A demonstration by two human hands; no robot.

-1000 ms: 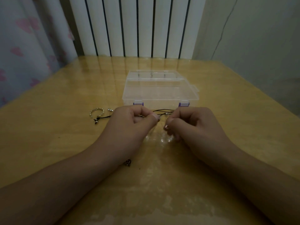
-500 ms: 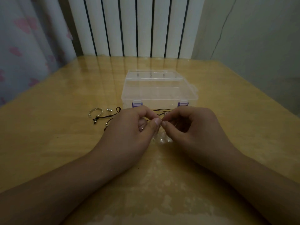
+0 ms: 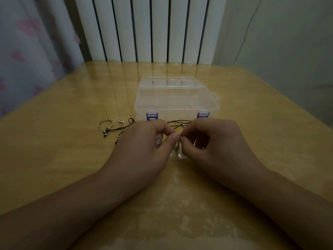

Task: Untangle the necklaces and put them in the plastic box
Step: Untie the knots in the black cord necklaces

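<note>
Tangled black-cord necklaces [image 3: 180, 122] with small silver beads lie on the wooden table [image 3: 54, 159] just in front of the clear plastic box [image 3: 175, 100], whose lid is closed with two purple clasps. My left hand [image 3: 144, 147] and my right hand [image 3: 212, 141] meet fingertip to fingertip over the tangle, each pinching a bit of the cord. A loose end of cord [image 3: 117, 129] trails out to the left of my left hand. Most of the knot is hidden under my fingers.
A silver ring-shaped bracelet [image 3: 106, 123] and a small silver bead [image 3: 121, 121] lie left of the box. A white radiator [image 3: 144, 27] stands behind the table, a curtain [image 3: 27, 51] at the left, a wall at the right.
My hands drew a little closer so the fingertips now meet. The left hand shifted slightly right, uncovering more cord on its left side. The box has not moved.
</note>
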